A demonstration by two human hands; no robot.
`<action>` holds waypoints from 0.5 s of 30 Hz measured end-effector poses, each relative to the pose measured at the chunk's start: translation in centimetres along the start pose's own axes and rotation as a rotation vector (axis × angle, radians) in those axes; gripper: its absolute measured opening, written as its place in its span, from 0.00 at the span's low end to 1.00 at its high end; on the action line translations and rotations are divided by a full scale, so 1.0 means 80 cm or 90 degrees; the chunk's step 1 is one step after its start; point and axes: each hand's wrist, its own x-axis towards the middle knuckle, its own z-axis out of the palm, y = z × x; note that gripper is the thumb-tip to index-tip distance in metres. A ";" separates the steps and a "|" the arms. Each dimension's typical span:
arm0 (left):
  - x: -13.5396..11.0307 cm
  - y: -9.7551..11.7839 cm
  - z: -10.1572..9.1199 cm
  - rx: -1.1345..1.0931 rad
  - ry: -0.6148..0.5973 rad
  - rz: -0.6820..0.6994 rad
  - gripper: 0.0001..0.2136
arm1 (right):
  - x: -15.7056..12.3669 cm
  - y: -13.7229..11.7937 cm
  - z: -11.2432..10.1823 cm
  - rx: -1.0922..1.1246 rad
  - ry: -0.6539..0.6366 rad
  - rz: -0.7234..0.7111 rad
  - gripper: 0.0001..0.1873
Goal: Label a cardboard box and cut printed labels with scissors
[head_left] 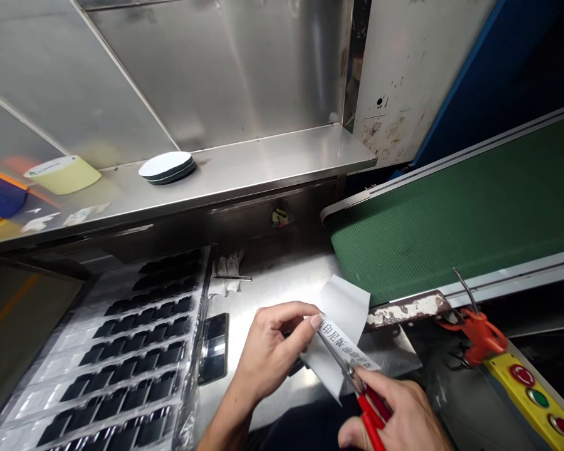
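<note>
My left hand pinches a white printed paper label between thumb and fingers, holding it up over the steel bench. My right hand grips red-handled scissors, whose blades meet the label along its printed strip. Part of the label folds back toward the green belt.
A clear tray of several black parts lies at the left, a dark phone beside it. A green conveyor belt runs to the right. A steel shelf carries tape rolls. A red clamp and yellow button box sit at right.
</note>
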 end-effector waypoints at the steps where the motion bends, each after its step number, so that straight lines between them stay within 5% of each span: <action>1: -0.001 -0.003 0.001 0.002 0.002 0.002 0.09 | 0.002 0.000 -0.001 -0.011 -0.019 -0.002 0.10; 5: -0.001 -0.039 0.004 -0.007 0.094 0.007 0.09 | 0.011 0.018 0.006 -0.027 -0.038 0.005 0.11; 9: 0.037 -0.088 0.001 -0.113 0.189 0.021 0.09 | 0.016 0.071 0.025 0.024 0.050 0.017 0.13; 12: 0.104 -0.098 0.016 -0.105 0.067 0.112 0.09 | 0.023 0.109 0.026 0.153 0.165 0.027 0.22; 15: 0.176 -0.095 0.049 -0.161 -0.033 0.082 0.07 | 0.033 0.130 0.011 0.226 0.238 0.023 0.29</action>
